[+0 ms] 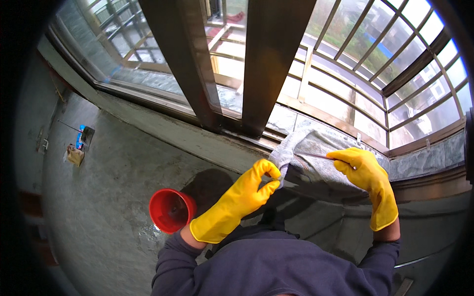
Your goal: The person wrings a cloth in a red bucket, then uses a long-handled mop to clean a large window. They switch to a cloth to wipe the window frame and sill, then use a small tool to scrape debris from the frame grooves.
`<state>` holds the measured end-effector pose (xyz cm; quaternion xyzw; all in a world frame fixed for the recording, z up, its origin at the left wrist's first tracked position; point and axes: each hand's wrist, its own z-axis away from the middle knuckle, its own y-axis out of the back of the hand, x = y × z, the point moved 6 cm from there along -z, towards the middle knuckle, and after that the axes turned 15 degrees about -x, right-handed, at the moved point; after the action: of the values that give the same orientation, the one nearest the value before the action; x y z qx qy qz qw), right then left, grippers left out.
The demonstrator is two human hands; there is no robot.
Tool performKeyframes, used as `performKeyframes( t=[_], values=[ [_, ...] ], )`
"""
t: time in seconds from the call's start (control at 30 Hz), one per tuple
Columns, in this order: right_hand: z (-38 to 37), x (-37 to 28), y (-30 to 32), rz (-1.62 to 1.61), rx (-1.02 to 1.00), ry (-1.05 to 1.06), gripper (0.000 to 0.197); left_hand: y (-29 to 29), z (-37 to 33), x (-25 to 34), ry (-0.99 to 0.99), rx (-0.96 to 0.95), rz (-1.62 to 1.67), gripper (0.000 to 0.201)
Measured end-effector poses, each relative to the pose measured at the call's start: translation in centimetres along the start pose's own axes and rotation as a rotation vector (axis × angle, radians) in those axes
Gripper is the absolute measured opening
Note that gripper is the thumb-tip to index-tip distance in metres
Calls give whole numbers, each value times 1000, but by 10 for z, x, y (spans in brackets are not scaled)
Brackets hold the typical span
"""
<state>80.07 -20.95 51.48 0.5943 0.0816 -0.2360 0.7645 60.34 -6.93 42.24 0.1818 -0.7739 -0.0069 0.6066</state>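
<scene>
Both of my hands wear long yellow rubber gloves. My left hand (247, 190) is closed in a pinch at the near end of a grey cloth (284, 154), just inside the window track. My right hand (363, 170) grips a thin, dark rod (316, 155), whose tip reaches left to the bunched part of the cloth. From there the cloth spreads rightward over the stone window ledge and hangs partly over its near edge. What the rod's far tip looks like is hidden by the cloth.
A red bucket (172, 210) stands on the concrete floor left of me, beside a wet patch. Dark-framed sliding window panels (269, 64) rise ahead, with metal security bars (340, 106) beyond. Farther left on the floor lie a dustpan (88, 135) and small packages (75, 155).
</scene>
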Motion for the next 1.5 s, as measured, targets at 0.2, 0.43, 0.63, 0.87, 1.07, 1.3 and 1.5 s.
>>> performKeyframes(
  t=[0.2,0.43,0.63,0.87,1.07,1.3,1.5],
  values=[
    [24,48,-18,240,-67,-322,24,68,-25,47,-119,214,164,34],
    [71,89,-20,87,-108,-489,23,80,-58,60,-278,271,-1207,43],
    [88,45,28,143,181,-265,29,64,-32,52,-256,360,-1113,32],
    [3,-46,4,187,-128,-32,44,44,-22,34,-221,92,-1017,20],
    [-78,-63,-37,209,-440,-179,29,44,-16,12,10,73,-1105,29],
    [-87,-38,-50,24,-438,-205,33,24,-19,9,63,36,-1247,43],
    [22,46,-35,-27,-399,-423,60,-89,-62,17,-131,-157,-1125,28]
  ],
)
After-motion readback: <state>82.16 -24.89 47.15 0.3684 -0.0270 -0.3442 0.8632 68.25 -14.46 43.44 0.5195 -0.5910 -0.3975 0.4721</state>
